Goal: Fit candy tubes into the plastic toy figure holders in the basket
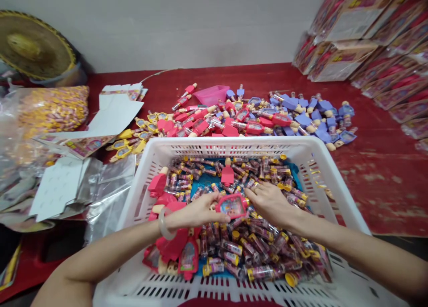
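Note:
My left hand point(203, 211), with a pale bangle at the wrist, is closed on a red toy case point(233, 206) that has a clear, picture-filled window. Close beside the case's yellow-tipped right end is my right hand point(267, 202), its fingers bent and pressed together; what they hold, if anything, is hidden. Both hands are over a white slotted basket point(337, 186). Many clear tubes with yellow caps point(264, 271) fill much of it on a blue lining. More red cases point(188, 257) lie at its left side, and one red piece point(227, 174) rests on the tubes behind my hands.
Behind the basket lie yellow toys point(123, 151), red toys point(200, 126) and purple toys point(323, 115) on a red table point(384, 177). Cards point(60, 186) and a bulging plastic bag point(53, 108) are left; packaged boxes point(344, 59) stand right.

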A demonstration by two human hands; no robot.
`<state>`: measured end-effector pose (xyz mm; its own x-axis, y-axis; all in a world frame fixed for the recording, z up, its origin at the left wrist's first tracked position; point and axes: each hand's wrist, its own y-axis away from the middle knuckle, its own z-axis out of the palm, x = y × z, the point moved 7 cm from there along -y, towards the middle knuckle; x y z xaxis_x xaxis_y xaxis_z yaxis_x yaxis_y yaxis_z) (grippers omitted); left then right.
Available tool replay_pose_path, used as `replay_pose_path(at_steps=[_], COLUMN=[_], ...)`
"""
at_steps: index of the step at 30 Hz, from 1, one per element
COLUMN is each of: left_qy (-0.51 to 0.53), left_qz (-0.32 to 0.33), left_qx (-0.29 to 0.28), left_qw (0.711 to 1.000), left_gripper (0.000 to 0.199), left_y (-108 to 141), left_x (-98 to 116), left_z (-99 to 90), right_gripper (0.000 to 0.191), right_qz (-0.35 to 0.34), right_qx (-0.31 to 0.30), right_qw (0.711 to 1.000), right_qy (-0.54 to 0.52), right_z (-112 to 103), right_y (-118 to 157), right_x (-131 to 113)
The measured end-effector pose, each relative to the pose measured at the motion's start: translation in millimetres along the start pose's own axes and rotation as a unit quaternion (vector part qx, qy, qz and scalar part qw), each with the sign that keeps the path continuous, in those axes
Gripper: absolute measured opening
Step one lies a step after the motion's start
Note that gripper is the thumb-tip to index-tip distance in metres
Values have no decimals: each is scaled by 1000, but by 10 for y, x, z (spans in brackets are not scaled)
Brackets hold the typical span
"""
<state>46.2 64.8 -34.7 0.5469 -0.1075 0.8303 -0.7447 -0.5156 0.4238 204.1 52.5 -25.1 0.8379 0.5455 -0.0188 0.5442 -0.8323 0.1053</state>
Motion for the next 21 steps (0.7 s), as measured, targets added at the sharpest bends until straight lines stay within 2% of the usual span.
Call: replay_pose_path(at_steps=[2, 4, 6, 8, 10, 12, 14, 16, 17, 18, 19, 20, 21], left_qy=[-144, -246, -273, -224, -96, 57, 169, 211, 203, 171, 114, 36, -51], left_qz=[53, 75, 71, 46, 19, -18, -57, -76, -64, -37, 3, 48, 92], left_qx=[82, 99, 94, 113, 113, 64, -2, -46, -45, -20, 28, 93, 163], left_qw=[985, 961, 955, 967, 989, 996, 984, 973, 976, 984, 993, 994, 981], left_gripper=[38, 32, 33, 37, 40, 41, 41, 43, 43, 40, 37, 32, 29], left_y=[37, 59, 52, 29, -3, -27, -7, 54, 87, 116, 149, 192, 249], left_x=[23, 25, 17, 19, 19, 8, 18, 65, 109, 162, 227, 302, 380], left_z=[-9, 49, 56, -46, -165, -207, -179, -140, -143, -174, -231, -300, -361], right_gripper=[20, 22, 20, 22, 31, 36, 30, 26, 27, 29, 30, 32, 38], right_qz=[12, 18, 27, 47, 48, 24, -4, -16, -13, 1, 24, 53, 82], right_qx=[-88, -139, -146, -124, -79, -29, 11, 34, 41, 39, 28, 7, -21], right_qw=[995, 988, 985, 986, 984, 972, 954, 943, 939, 932, 920, 899, 867], right_qy=[-44, -70, -83, -103, -155, -233, -299, -331, -342, -359, -390, -435, -492], right_z=[207, 329, 326, 215, 13, -232, -467, -636, -685, -698, -671, -605, -510], right_y=[21, 30, 9, -20, -34, -11, 52, 132, 169, 197, 217, 229, 236], right_x=[-19, -25, 15, 102, 174, 207, 215, 205, 198, 191, 184, 170, 143])
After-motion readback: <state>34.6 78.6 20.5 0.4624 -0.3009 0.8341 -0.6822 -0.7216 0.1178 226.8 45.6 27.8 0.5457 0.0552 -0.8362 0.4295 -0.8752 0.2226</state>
